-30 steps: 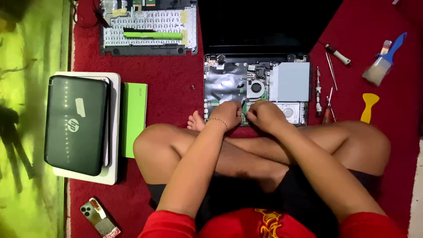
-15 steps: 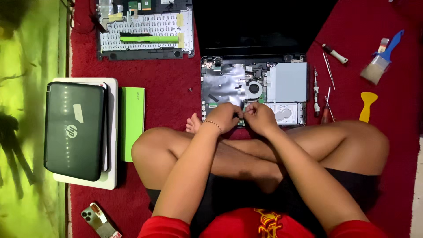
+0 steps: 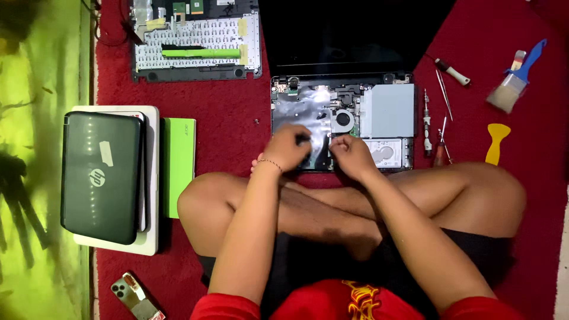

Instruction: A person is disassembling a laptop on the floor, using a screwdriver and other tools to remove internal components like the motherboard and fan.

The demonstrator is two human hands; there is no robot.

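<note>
Red carpet (image 3: 225,124) covers the floor as the work surface, with a yellow-green mat (image 3: 35,178) along its left edge; a person sits cross-legged on it, knees spread so that the work lies close in front. Opened laptop (image 3: 344,127), largest item, lies flat just beyond the shins with its top cover off, dark screen folded back away from the person, and the board, round fan (image 3: 342,120), grey drive bay (image 3: 388,111) and silver hard disk (image 3: 385,153) bare to view, placed within easy reach of both arms. Stack of closed laptops (image 3: 104,178), dark green one uppermost on a white one, is set well apart at the left, with a flat green case (image 3: 178,160) just beside it. Removed keyboard panel (image 3: 195,44) lies face down at upper left, clear of the work. Left hand (image 3: 288,148), wearing a thin bracelet, rests on the board with fingers curled, seemingly pressing or gripping a small dark part; what it holds cannot be told. Right hand (image 3: 351,155) is loosely fisted just beside it, thumb and forefinger pinched narrow over the board; any content is hidden. Tools are lined up at the right, near the right hand: brush (image 3: 512,83), yellow pry tool (image 3: 496,142), screwdrivers (image 3: 435,127). Phone (image 3: 136,296) lies near the left knee.
</note>
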